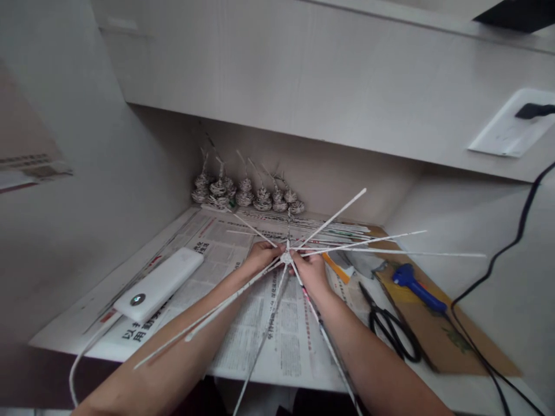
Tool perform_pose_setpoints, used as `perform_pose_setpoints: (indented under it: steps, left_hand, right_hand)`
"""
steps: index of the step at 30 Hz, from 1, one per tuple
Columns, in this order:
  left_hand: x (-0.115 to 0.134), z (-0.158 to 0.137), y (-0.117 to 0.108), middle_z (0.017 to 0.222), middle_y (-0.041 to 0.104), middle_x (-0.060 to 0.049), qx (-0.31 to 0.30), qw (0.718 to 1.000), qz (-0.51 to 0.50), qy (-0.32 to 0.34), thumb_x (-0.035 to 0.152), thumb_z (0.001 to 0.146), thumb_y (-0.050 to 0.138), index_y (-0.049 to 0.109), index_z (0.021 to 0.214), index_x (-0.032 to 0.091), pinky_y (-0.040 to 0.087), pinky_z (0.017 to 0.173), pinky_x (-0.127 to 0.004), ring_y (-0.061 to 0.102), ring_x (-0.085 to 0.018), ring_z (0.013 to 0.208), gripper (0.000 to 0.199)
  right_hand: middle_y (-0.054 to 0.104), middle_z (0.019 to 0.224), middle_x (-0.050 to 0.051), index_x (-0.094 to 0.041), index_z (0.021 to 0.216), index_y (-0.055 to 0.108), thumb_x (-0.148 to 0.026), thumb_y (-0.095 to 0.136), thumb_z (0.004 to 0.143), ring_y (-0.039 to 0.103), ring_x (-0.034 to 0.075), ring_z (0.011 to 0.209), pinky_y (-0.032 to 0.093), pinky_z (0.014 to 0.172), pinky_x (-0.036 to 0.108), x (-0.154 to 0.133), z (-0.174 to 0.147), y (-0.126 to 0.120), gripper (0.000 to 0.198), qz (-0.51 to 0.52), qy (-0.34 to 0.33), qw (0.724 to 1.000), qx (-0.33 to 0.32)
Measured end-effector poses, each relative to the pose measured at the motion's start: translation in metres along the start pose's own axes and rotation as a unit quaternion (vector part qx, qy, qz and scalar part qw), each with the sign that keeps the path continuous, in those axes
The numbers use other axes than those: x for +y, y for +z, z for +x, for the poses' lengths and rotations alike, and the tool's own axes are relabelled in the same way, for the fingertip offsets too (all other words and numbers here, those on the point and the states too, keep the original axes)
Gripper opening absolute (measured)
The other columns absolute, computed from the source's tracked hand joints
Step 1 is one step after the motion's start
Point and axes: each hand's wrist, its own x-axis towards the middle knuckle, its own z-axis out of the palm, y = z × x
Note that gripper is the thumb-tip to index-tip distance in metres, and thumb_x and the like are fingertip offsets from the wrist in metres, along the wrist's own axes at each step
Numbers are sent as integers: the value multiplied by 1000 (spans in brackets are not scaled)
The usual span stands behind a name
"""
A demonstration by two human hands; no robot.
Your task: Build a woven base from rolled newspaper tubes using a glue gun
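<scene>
Above the newspaper, a woven paper star (287, 257) with several long rolled-paper strips spreads out in all directions from a small knotted centre. My left hand (263, 255) pinches that centre from the left, its thumb and fingers closed at the edge. From the right, my right hand (311, 269) grips it the same way, close to the strips' roots. Some strips run over my forearms toward me, others point away to the right. The fingertips beneath the centre are partly hidden.
Newspaper (243, 323) covers the table. On the left lies a white power bank (160, 283) with a cable. Black scissors (390, 329), a blue glue gun (418, 289) and cardboard (459, 341) lie right. Several woven paper gourds (245, 193) stand behind loose paper sticks (321, 225). A cabinet panel overhangs.
</scene>
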Motion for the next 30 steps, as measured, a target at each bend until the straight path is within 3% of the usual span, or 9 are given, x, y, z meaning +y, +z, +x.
perform_pose_setpoints:
  steps: [7, 10, 15, 24, 30]
  left_hand:
    - [4, 0, 0, 56, 66, -4, -9, 1000, 19, -12, 35, 49, 83, 71, 66, 10, 40, 50, -24, 56, -14, 50, 32]
    - [7, -3, 3, 54, 65, -5, 6, 1000, -6, -20, 35, 48, 83, 69, 61, 10, 39, 48, -25, 55, -14, 47, 32]
    - [10, -7, 5, 55, 65, -5, -22, 999, -35, -27, 31, 47, 83, 68, 62, 9, 41, 52, -26, 57, -14, 51, 31]
    - [1, -2, 1, 59, 66, -2, -7, 999, 42, 20, 28, 51, 80, 71, 68, 12, 41, 54, -25, 55, -13, 51, 25]
    - [-1, 2, 0, 61, 66, -2, -2, 995, 85, 53, 31, 51, 80, 70, 69, 13, 42, 56, -25, 56, -14, 54, 27]
  right_hand:
    - [68, 69, 3, -16, 86, 69, -42, 70, 65, 60, 16, 53, 49, 40, 24, 0, 0, -3, 33, -18, -11, 1000, -19]
    - [69, 70, 2, -17, 84, 69, -39, 71, 63, 62, 17, 57, 51, 46, 26, 1, 1, -3, 30, 4, -8, 1000, -19]
    - [69, 68, 1, -17, 79, 68, -33, 71, 60, 62, 17, 57, 49, 47, 25, -3, 1, -1, 25, 35, 12, 999, -7]
    - [69, 64, 1, -17, 76, 68, -28, 70, 59, 61, 17, 56, 48, 50, 26, 0, 1, -1, 20, 51, 30, 998, 4]
    - [66, 57, 1, -16, 72, 67, -36, 70, 62, 58, 16, 49, 44, 46, 26, 2, 3, -2, 22, 46, 19, 999, 15]
